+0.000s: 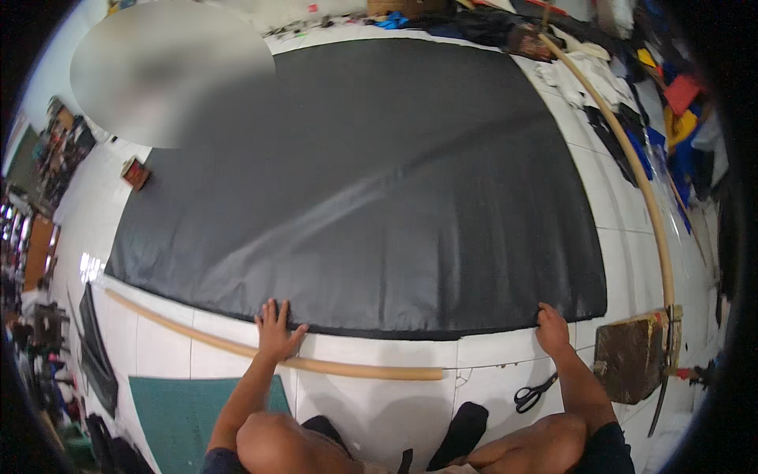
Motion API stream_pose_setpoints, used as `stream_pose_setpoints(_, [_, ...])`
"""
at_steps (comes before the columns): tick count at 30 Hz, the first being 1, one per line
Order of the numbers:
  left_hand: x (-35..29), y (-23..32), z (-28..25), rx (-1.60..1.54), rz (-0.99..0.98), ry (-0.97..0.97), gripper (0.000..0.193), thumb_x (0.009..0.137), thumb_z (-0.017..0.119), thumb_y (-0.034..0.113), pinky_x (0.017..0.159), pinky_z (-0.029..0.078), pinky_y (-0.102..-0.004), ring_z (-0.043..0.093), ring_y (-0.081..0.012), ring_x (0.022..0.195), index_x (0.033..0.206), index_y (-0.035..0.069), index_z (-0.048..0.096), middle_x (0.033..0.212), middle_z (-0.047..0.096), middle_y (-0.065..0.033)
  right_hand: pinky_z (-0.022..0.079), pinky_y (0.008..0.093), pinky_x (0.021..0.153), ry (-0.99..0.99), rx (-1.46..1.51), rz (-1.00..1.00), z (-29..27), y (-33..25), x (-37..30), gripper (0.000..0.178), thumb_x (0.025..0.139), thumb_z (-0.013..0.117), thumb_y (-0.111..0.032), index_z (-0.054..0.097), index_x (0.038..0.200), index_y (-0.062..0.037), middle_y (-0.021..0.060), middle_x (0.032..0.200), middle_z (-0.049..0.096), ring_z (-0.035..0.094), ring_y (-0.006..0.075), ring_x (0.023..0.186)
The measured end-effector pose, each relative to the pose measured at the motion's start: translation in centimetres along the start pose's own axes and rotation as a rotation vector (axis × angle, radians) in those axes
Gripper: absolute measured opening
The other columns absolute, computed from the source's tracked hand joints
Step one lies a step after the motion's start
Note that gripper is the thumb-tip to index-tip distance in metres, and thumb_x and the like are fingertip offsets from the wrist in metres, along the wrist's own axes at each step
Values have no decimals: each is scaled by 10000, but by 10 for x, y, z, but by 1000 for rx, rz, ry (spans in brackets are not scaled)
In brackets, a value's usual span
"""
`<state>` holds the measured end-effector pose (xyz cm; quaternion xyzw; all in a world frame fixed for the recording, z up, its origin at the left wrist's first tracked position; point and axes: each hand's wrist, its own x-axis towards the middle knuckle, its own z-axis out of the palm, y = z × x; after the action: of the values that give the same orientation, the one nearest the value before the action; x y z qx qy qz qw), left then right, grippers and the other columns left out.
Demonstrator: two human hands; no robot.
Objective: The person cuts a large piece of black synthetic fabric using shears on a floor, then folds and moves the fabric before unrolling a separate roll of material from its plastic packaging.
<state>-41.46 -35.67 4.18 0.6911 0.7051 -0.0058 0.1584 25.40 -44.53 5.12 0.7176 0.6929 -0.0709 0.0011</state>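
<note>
A large black sheet (379, 197), smooth like leatherette, lies spread over the white tiled floor, with a long diagonal crease across it and shallow ripples near its front edge. My left hand (276, 330) rests on that front edge, left of the middle, its fingers spread flat. Further right, my right hand (552, 328) has its fingers closed at the sheet's edge, close to the front right corner. A tan cardboard tube (355, 368) lies on the floor, passing under my left forearm. Black-handled scissors (536, 393) lie beside my right forearm.
A green mat (181, 419) lies at the front left. To the right are a worn wooden block (632, 355) and a long tan pole (639, 166). A small reddish-brown block (135, 174) sits by the left edge. Piled fabrics (600, 79) line the far right. A blurred patch covers the upper left.
</note>
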Motion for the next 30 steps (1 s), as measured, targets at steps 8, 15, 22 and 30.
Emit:
stream_pose_setpoints(8, [-1, -30, -19, -241, -182, 526, 606, 824, 686, 406, 1043, 350, -488, 452, -419, 1217, 1292, 52, 533, 1314, 468, -267, 418, 536, 854, -228, -131, -4, -27, -27, 21, 282, 709, 657, -71, 581, 980, -48, 162, 1099, 530, 557, 358, 1030])
stream_pose_setpoints(15, [-50, -103, -19, -404, -1237, 565, 723, 757, 751, 397, 903, 468, -476, 565, -379, 1059, 1249, -64, 490, 1173, 536, -251, 482, 477, 799, -403, -1, -827, -107, -246, 67, 394, 823, 667, -338, 602, 1088, -53, 151, 974, 615, 613, 344, 943])
stream_pose_setpoints(22, [-52, -49, 32, -938, -796, 872, 562, 860, 677, 323, 869, 458, -410, 584, -343, 940, 1161, -108, 477, 1033, 582, -250, 457, 484, 901, -342, 189, -805, -22, -454, 10, 767, 861, 583, -572, 365, 1462, -146, 178, 1229, 554, 570, 345, 1101])
stream_pose_setpoints(30, [-26, -55, 1, -794, -382, 761, 380, 991, 491, 305, 954, 381, -418, 504, -337, 1059, 1150, -35, 543, 1104, 548, -203, 531, 429, 794, -245, 190, -546, -15, -442, 37, 531, 957, 512, -398, 377, 1459, -289, 128, 1010, 499, 552, 296, 944])
